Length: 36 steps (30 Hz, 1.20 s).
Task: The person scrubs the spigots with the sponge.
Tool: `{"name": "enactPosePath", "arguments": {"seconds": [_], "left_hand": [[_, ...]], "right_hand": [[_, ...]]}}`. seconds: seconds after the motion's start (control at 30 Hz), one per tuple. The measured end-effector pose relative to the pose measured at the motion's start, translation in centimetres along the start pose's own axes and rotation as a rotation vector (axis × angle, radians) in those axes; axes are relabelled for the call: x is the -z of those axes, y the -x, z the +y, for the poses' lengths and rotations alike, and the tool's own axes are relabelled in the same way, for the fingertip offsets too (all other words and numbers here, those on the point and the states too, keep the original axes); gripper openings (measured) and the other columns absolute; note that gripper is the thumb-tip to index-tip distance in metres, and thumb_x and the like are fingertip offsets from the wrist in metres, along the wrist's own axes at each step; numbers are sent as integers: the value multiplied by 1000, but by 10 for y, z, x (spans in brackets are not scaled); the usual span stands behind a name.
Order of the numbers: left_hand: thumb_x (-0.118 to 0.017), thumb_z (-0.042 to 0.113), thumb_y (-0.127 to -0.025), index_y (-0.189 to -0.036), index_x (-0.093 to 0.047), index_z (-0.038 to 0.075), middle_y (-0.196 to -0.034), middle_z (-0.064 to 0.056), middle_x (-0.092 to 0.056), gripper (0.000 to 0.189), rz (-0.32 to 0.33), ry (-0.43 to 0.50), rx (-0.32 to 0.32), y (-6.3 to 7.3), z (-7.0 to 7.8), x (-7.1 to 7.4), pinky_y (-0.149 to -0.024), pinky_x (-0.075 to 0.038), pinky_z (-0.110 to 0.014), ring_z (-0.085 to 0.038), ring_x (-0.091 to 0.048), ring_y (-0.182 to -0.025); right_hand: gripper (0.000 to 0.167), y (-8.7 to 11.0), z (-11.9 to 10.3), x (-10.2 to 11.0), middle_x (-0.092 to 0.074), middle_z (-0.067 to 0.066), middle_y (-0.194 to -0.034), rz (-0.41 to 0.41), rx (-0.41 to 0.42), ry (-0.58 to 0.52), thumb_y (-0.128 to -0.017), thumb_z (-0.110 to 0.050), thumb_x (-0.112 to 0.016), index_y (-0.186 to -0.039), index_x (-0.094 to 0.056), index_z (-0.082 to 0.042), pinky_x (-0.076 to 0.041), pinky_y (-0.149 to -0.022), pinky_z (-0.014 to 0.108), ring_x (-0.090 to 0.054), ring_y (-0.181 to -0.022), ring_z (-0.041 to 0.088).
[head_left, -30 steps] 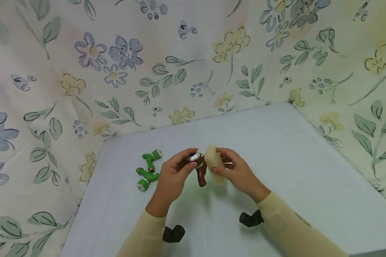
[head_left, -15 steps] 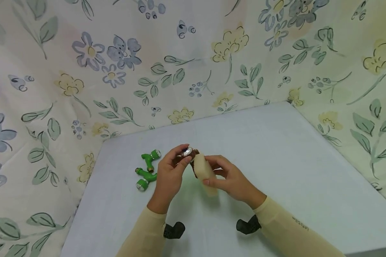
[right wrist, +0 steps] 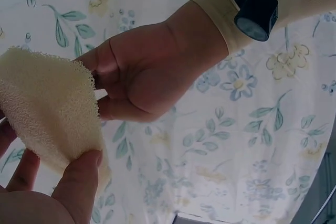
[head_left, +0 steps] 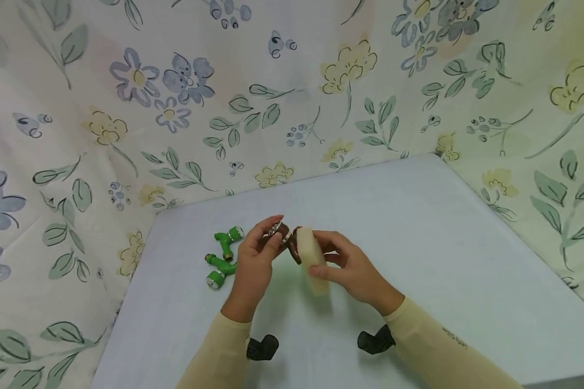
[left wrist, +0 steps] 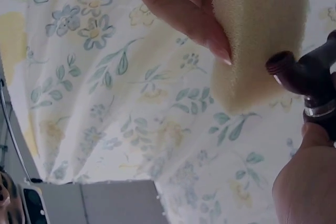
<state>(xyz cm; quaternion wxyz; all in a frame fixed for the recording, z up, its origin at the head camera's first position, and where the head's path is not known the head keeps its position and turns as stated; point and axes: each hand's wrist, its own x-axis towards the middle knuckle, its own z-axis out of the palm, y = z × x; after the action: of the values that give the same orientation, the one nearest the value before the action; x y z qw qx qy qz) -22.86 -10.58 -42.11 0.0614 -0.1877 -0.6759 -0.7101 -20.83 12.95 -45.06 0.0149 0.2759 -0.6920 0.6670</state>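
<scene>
My left hand grips a reddish-brown tap by its silver-trimmed knob, above the table. In my right hand is a thick, pale cream sponge, pinched between thumb and fingers and standing on edge. The sponge's left face lies right at the tap's body and covers part of it in the head view. From the left wrist view, the tap's open end overlaps the sponge. The right wrist view shows the sponge's porous face with my right thumb along its edge; the tap is hidden there.
Two green taps with silver-faced knobs lie on the white table, left of my left hand. Black wrist cameras jut from both sleeves. A floral curtain hangs behind the table.
Both hands have shifted left, and the sponge has come across the tap's body. In the last half second the tap has turned and its knob tilted left, baring more of the brown body.
</scene>
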Motion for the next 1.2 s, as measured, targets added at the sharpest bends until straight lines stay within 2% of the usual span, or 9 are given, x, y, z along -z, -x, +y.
{"name": "enactPosePath", "arguments": {"seconds": [0.23, 0.37, 0.5, 0.63, 0.77, 0.93, 1.2], "left_hand": [[-62, 3, -111, -142, -55, -3, -127, -22, -58, 32, 50, 181, 71, -1, 2, 2, -100, -59, -49, -30, -71, -113], [-64, -2, -109, -137, -51, -8, -124, -22, -59, 32, 45, 235, 99, -1, 3, 1, -99, -60, -50, -29, -72, -111], [-69, -3, -105, -133, -55, -7, -122, -26, -61, 32, 29, 176, 124, 0, 3, 1, -96, -62, -46, -27, -72, -108], [-72, -3, -104, -136, -63, -6, -122, -29, -63, 34, 1, 113, 121, 2, 3, 2, -95, -62, -44, -28, -71, -107], [-71, -4, -104, -138, -67, -5, -121, -26, -64, 34, -32, 97, 103, 3, 4, 2, -98, -61, -46, -30, -71, -109], [-72, -6, -103, -137, -66, -8, -122, -22, -66, 34, -60, 74, 89, 5, 6, 1, -98, -61, -46, -29, -70, -109], [-71, -7, -102, -138, -65, -9, -123, -23, -67, 36, -97, 60, 74, 7, 6, 2, -96, -62, -44, -29, -71, -108]], "right_hand": [[58, 1, -3, 4, -60, 19, -140, -1, 16, -167, -103, -2, -74, -157, -53, -7, -56, -103, 41, -58, -125, 39], [56, 1, -5, 4, -57, 18, -147, 10, 10, -199, -105, -4, -71, -158, -52, -9, -57, -101, 39, -55, -130, 39], [56, 1, -6, 6, -55, 19, -148, 31, 13, -216, -105, -3, -70, -158, -51, -8, -57, -100, 38, -55, -132, 38], [56, 0, -4, 8, -56, 21, -145, 35, 28, -223, -104, 0, -70, -157, -51, -5, -57, -100, 37, -55, -130, 38], [56, -2, -1, 10, -59, 18, -145, 51, 24, -174, -104, 0, -72, -157, -53, -8, -55, -105, 39, -56, -130, 38], [57, -4, 2, 13, -63, 9, -141, 103, -35, -36, -104, -8, -76, -157, -56, -18, -53, -108, 47, -58, -129, 32], [61, -7, 9, 20, -62, 9, -138, 201, -127, 114, -102, -19, -79, -158, -55, -16, -49, -110, 57, -58, -127, 28]]}}
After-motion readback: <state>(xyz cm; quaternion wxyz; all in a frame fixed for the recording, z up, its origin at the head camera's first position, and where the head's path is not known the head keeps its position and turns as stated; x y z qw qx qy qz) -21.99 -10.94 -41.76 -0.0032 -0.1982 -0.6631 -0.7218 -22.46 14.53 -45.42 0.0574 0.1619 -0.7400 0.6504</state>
